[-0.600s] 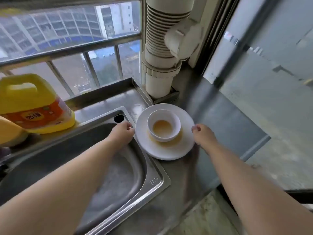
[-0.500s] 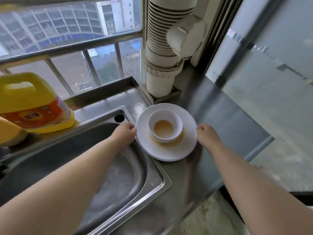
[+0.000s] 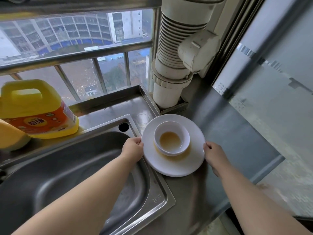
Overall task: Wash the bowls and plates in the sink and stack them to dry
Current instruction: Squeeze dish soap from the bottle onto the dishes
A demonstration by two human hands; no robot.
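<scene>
A white plate (image 3: 176, 165) sits on the steel counter just right of the sink (image 3: 71, 168), its left edge over the sink's rim. On the plate stand stacked white bowls (image 3: 171, 140); the top one holds yellowish-brown residue, and a yellow smear rings their base. My left hand (image 3: 133, 150) grips the plate's left rim with curled fingers. At the plate's right rim my right hand (image 3: 216, 156) grips it the same way.
A yellow detergent jug (image 3: 37, 109) stands on the ledge behind the sink at the left. A thick white drain pipe (image 3: 174, 70) rises in the corner just behind the plate. Frosted glass panels (image 3: 271, 92) bound the counter on the right. The sink basin holds no dishes.
Both hands have closed in on the plate's rim and now grip it; the plate itself has hardly shifted.
</scene>
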